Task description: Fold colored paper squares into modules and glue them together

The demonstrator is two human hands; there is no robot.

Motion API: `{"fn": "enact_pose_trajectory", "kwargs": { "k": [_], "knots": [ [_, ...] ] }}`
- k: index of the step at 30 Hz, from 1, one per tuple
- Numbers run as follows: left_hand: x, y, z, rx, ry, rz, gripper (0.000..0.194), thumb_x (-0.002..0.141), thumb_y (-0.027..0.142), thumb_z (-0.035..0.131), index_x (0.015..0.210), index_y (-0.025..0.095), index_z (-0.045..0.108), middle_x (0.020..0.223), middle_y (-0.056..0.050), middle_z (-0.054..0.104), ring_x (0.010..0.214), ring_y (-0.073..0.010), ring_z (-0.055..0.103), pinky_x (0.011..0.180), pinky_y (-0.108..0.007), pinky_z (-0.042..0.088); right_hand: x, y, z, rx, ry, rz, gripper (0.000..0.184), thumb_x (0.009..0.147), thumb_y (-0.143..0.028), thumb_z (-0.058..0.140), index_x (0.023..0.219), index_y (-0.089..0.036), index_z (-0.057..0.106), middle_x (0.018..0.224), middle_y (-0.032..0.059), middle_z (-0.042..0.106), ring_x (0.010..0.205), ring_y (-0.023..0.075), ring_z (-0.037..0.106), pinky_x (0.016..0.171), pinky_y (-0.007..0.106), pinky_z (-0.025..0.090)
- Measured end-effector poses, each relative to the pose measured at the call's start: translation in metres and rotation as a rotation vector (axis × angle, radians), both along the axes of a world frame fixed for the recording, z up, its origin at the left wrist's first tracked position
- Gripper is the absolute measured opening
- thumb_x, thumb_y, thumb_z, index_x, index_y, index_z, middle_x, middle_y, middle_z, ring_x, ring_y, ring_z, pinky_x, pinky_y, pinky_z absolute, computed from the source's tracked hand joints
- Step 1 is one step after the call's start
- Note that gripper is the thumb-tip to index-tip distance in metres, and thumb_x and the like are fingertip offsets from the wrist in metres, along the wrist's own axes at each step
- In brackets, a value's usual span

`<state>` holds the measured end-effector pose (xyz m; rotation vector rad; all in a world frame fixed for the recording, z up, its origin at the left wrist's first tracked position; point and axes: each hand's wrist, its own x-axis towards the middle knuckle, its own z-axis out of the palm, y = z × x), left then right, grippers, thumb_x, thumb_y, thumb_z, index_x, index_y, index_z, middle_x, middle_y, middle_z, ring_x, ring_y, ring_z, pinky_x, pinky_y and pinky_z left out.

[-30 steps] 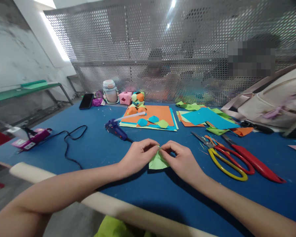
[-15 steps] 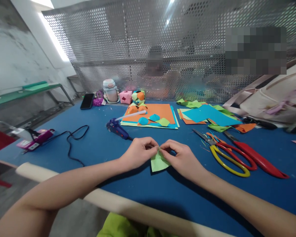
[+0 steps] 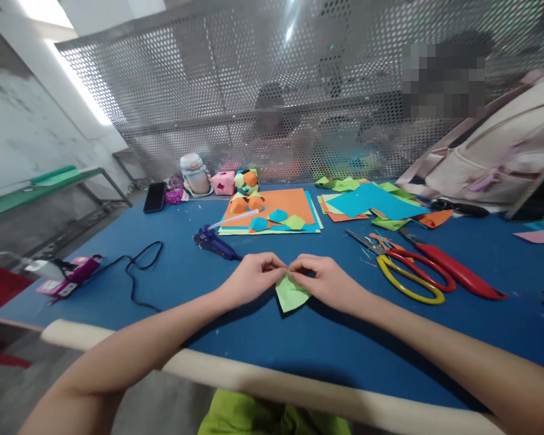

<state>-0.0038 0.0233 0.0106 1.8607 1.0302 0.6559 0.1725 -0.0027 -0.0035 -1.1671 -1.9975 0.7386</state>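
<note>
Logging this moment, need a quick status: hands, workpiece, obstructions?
Left hand and right hand pinching green paper at its top edge. Glue gun beyond left hand, nothing between hands and paper.

1. The left forearm (image 3: 149, 338) enters from 7 o'clock, elbow bent, and slants toward 2 o'clock.
2. The right forearm (image 3: 435, 338) comes from 4 o'clock, aimed toward 10.
3. The left hand (image 3: 254, 277) and right hand (image 3: 329, 281) meet near centre, thumbs and forefingers pinched, fingertips close together.
</note>
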Motion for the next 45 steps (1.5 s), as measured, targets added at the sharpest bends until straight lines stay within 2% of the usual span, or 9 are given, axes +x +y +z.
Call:
{"fn": "enact_pose_trajectory", "kwargs": {
  "k": [6,11,14,17,21,27,30,40,45],
  "knots": [
    [-0.003,-0.003,-0.001,0.203,0.020,0.083,0.017,0.078,0.024,0.052,0.073,0.013,0.063,0.065,0.000,0.060,0.061,-0.0103,0.050,0.057,-0.020,0.038,-0.007,0.002,0.007,-0.161,0.081,-0.103,0.018,0.079,-0.027,0.052,0.080,-0.014,0.064,0.073,0.0021,0.065,0.067,0.0134,0.055,0.059,0.024,0.041],
    [-0.003,-0.005,0.000,0.191,-0.040,0.121,0.018,0.079,0.027,0.052,0.076,0.012,0.062,0.069,-0.001,0.060,0.063,-0.0101,0.051,0.059,-0.020,0.040,-0.006,-0.002,0.002,-0.210,0.138,-0.187,0.018,0.079,-0.027,0.051,0.076,-0.015,0.064,0.070,0.0010,0.065,0.065,0.0132,0.056,0.059,0.023,0.041],
    [-0.003,-0.005,0.000,0.140,-0.034,0.100,0.016,0.077,0.025,0.053,0.079,0.012,0.062,0.065,0.001,0.057,0.059,-0.0096,0.049,0.056,-0.019,0.039,-0.006,-0.008,0.000,-0.131,0.116,-0.212,0.017,0.080,-0.023,0.051,0.072,-0.015,0.063,0.067,0.0006,0.064,0.063,0.0126,0.055,0.059,0.024,0.039],
    [-0.003,-0.006,0.002,0.101,0.019,0.031,0.022,0.077,0.028,0.054,0.088,0.012,0.065,0.065,0.001,0.058,0.057,-0.0095,0.048,0.054,-0.019,0.038,-0.007,-0.014,0.000,0.042,0.067,-0.196,0.016,0.081,-0.019,0.051,0.072,-0.016,0.063,0.069,0.0009,0.063,0.064,0.0122,0.055,0.061,0.024,0.039],
    [-0.004,-0.007,0.004,0.041,0.054,-0.031,0.027,0.081,0.033,0.051,0.080,0.012,0.069,0.067,0.000,0.062,0.063,-0.0110,0.051,0.058,-0.020,0.039,-0.005,-0.016,0.000,0.181,0.025,-0.145,0.017,0.084,-0.017,0.050,0.073,-0.016,0.063,0.067,0.0006,0.060,0.063,0.0115,0.054,0.060,0.023,0.039],
    [-0.002,-0.006,0.006,-0.302,-0.075,-0.062,0.028,0.078,0.026,0.052,0.095,0.012,0.070,0.080,-0.004,0.068,0.072,-0.0146,0.059,0.069,-0.024,0.049,0.004,-0.011,-0.008,0.277,-0.041,-0.076,0.018,0.088,-0.017,0.048,0.077,-0.016,0.063,0.069,0.0024,0.060,0.064,0.0120,0.055,0.061,0.023,0.040],
    [-0.001,-0.006,0.006,-0.407,-0.117,-0.076,0.035,0.081,0.032,0.049,0.101,0.010,0.067,0.088,-0.007,0.068,0.077,-0.0168,0.062,0.074,-0.029,0.052,0.008,-0.008,-0.011,0.283,-0.065,-0.073,0.018,0.088,-0.017,0.048,0.079,-0.016,0.063,0.070,0.0029,0.060,0.065,0.0126,0.055,0.061,0.023,0.041],
    [-0.001,-0.004,0.008,-0.411,-0.049,-0.124,0.034,0.083,0.025,0.047,0.110,0.012,0.063,0.091,-0.007,0.069,0.081,-0.0176,0.066,0.079,-0.029,0.052,0.020,-0.007,-0.011,0.253,-0.094,-0.018,0.023,0.091,-0.019,0.042,0.083,-0.015,0.063,0.072,0.0043,0.060,0.068,0.0133,0.055,0.063,0.024,0.041],
    [0.003,-0.007,0.006,-0.263,0.044,-0.113,0.031,0.084,0.030,0.049,0.105,0.014,0.065,0.082,-0.006,0.070,0.073,-0.0161,0.066,0.070,-0.025,0.052,0.021,-0.010,-0.008,0.210,-0.082,-0.020,0.023,0.091,-0.020,0.041,0.083,-0.016,0.063,0.072,0.0036,0.060,0.067,0.0129,0.054,0.062,0.024,0.040]
  ]
}}
